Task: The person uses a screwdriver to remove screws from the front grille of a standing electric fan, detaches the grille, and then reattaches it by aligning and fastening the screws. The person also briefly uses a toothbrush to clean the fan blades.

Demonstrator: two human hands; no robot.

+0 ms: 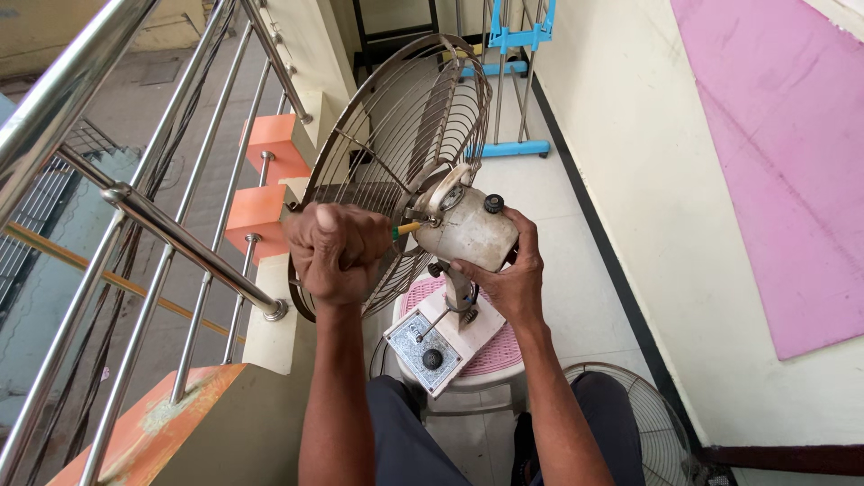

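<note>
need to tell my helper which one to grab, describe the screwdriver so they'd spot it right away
Start at the old cream table fan standing on the pink stool beside the steel railing. Just left of its motor housing, the left hand is closed in a fist around the screwdriver. Only a short yellow and green bit of it shows, pointing at the housing, the sole bright-coloured piece against the wire grille.

We have our left hand (335,250) clenched in a tight fist, knuckles up, just left of the fan motor housing (468,229). Our right hand (508,274) cups that housing from below and right, fingers spread, both forearms reaching up toward it.
</note>
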